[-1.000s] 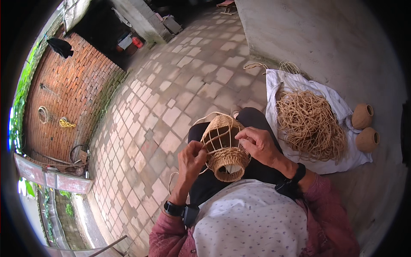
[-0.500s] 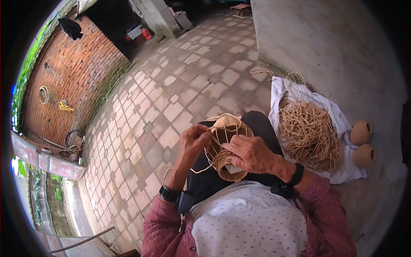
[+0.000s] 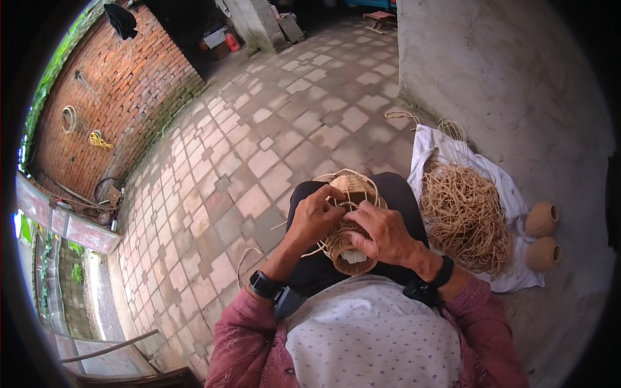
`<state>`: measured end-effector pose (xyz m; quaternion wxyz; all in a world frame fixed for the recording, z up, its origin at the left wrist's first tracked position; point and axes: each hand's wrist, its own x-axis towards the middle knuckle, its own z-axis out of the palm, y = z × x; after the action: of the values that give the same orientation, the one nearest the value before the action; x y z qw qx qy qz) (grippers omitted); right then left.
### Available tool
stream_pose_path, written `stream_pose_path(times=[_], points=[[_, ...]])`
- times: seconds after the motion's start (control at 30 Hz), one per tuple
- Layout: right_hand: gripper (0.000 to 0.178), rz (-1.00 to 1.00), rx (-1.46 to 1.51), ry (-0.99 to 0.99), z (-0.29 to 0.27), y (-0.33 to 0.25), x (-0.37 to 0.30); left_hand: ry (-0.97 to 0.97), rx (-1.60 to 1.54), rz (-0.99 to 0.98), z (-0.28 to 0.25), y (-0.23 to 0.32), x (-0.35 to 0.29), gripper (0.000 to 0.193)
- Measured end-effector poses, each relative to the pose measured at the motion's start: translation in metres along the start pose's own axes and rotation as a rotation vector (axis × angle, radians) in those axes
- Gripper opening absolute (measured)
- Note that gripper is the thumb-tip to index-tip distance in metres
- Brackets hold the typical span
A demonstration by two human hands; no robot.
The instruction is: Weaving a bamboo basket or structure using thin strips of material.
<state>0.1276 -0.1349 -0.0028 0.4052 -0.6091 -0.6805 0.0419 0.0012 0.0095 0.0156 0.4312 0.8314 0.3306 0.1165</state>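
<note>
Left hand (image 3: pixel 315 216) curls over a woven basket (image 3: pixel 339 247) on the person's lap (image 3: pixel 405 197), its grip too hidden to tell, while the right hand (image 3: pixel 385 236) clasps the near right side; rope (image 3: pixel 462 213) lies heaped on white cloth (image 3: pixel 424 139) near two pots (image 3: pixel 542 253).

L hand (image 3: pixel 315 215) nr R hand (image 3: pixel 387 237), both curled.
</note>
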Motion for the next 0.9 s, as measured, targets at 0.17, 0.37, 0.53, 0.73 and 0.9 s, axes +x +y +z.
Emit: stream_pose_path(times=[0.17, 0.37, 0.53, 0.73, 0.9], points=[[0.023, 0.147, 0.124, 0.065, 0.005, 0.011, -0.012, -0.108, -0.042, 0.16, 0.005, 0.011, 0.02, 0.027], [0.028, 0.17, 0.176, 0.138, 0.012, 0.021, -0.029, 0.059, 0.382, 0.199, 0.011, 0.014, 0.009, 0.026], [0.028, 0.132, 0.133, 0.117, 0.01, 0.021, -0.031, 0.323, 0.535, 0.274, 0.005, -0.013, -0.008, 0.023], [0.025, 0.291, 0.243, 0.211, 0.01, 0.017, -0.029, 0.248, 0.291, 0.048, -0.043, -0.057, -0.013, 0.013], [0.023, 0.075, -0.002, 0.308, 0.008, 0.01, -0.019, 0.22, 0.251, 0.419, -0.025, 0.003, -0.003, 0.018]])
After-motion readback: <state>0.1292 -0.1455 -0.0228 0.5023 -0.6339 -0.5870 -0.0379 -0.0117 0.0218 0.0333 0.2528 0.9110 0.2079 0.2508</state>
